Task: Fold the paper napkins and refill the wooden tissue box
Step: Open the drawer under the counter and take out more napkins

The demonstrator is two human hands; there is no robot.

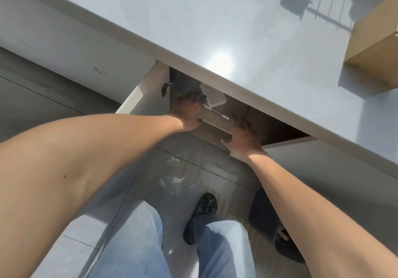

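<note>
A person stands at a glossy white desk [215, 19] and reaches both bare arms into an open cabinet beneath its front edge. At about nine o'clock from the opening, the white cabinet door [148, 92] stands swung outward, a dark hinge [164, 89] showing on its inner face. The left hand [188, 111] is inside the opening at the frame's centre, its fingers [189, 99] curled around something dark; what they hold cannot be told in the shadow. Just to the right, at roughly one o'clock from that hand, a white pack [212, 97], possibly napkins, lies tilted on the shelf. The right hand [243, 140] rests palm-down on the light wooden shelf edge [213, 125], fingers spread apart and gripping nothing, thumb pointing toward eight o'clock. The wooden tissue box [374, 49] sits on the desk at the far right, at about two o'clock from the hands and well apart from them, partly cut by the frame's edge. At six o'clock, blue jeans [133, 245] and a dark shoe [202, 211] show on the tiled floor [64, 245].
</note>
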